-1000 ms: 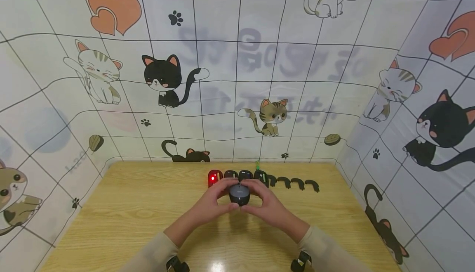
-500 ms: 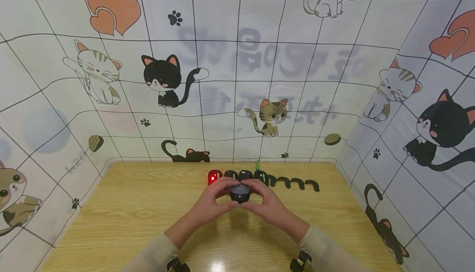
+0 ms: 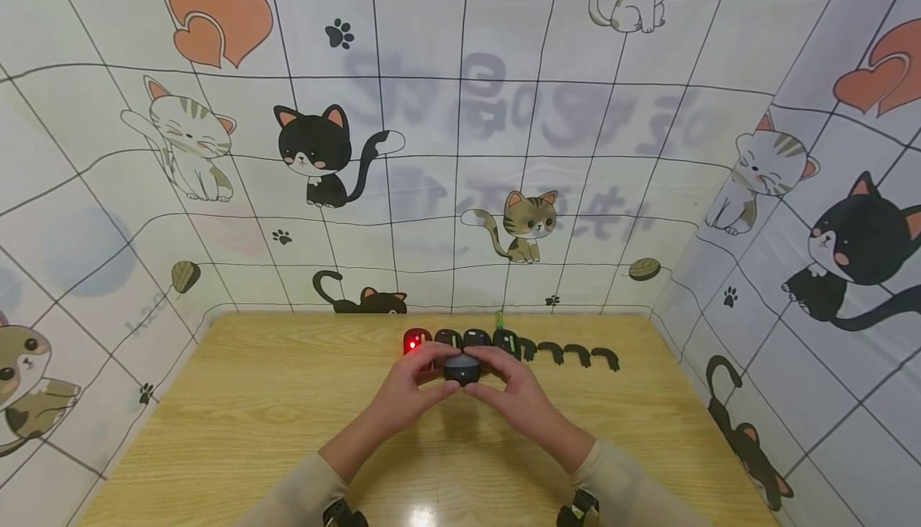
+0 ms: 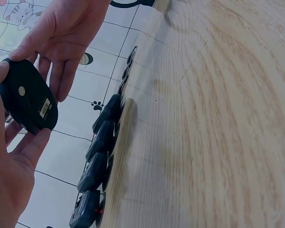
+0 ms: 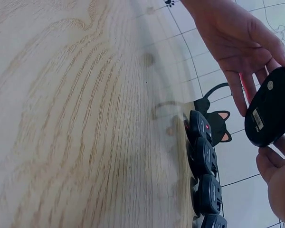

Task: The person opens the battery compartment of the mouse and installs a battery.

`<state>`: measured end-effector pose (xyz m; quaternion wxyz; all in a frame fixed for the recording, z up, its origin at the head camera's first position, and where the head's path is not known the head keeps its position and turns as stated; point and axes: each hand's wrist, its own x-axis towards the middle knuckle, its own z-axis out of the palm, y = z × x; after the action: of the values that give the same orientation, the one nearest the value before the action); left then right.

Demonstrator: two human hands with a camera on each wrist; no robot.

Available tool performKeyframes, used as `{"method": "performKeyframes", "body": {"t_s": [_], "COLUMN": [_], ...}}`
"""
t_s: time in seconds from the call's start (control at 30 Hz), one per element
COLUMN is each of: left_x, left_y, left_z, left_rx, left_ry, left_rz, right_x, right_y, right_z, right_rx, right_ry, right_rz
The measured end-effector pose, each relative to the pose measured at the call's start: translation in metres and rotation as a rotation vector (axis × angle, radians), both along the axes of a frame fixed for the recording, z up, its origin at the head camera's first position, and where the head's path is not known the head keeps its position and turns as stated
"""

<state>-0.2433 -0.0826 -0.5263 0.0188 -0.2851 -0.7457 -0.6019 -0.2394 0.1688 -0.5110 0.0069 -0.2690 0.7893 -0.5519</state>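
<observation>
A dark, rounded oval case with a grey top face (image 3: 463,369) is held between both hands above the table. My left hand (image 3: 405,387) grips its left side, fingers at the far edge and thumb at the near edge. From the other side my right hand (image 3: 515,395) grips it the same way. In the left wrist view, the black underside (image 4: 28,97) shows a round sticker and a small white label. The right wrist view shows that underside (image 5: 271,107) too, with fingertips around its rim. What kind of case it is, I cannot tell.
Behind the hands stands a row of small boxy devices: a red-lit one (image 3: 414,341) at left, dark ones (image 3: 476,338), and one with a green tab (image 3: 507,343). Several black curved pieces (image 3: 577,355) continue rightward. A cat-print curtain (image 3: 432,135) rises behind the wooden table (image 3: 288,399).
The oval case has tipped, so less of its grey top shows in the head view. Both hands have shifted slightly with it and keep hold of it.
</observation>
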Motion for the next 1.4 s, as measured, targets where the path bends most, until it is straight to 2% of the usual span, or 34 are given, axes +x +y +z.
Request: {"method": "performKeyframes", "body": {"t_s": [0.43,0.6,0.8,1.03,1.23,1.4], "left_x": [0.001,0.001,-0.001,-0.004,-0.004,-0.004], "left_y": [0.000,-0.002,-0.005,-0.006,-0.005,-0.005], "left_z": [0.003,0.006,0.004,0.004,0.003,0.002], "left_rx": [0.008,-0.007,-0.057,-0.135,-0.147,-0.152], "left_ry": [-0.052,-0.039,0.002,0.071,0.093,0.092], "left_rz": [0.006,0.009,-0.003,0.016,0.028,0.033], "right_x": [0.000,-0.002,-0.001,0.000,0.000,-0.001], "right_y": [0.001,0.001,0.002,0.001,0.001,0.001], "right_z": [0.003,0.000,0.003,0.008,0.012,0.012], "right_rx": [-0.010,-0.024,-0.014,0.006,0.018,0.024], "right_ry": [0.098,0.147,0.110,0.055,-0.001,-0.013], "right_rz": [0.043,0.055,0.030,0.004,-0.018,-0.026]}}
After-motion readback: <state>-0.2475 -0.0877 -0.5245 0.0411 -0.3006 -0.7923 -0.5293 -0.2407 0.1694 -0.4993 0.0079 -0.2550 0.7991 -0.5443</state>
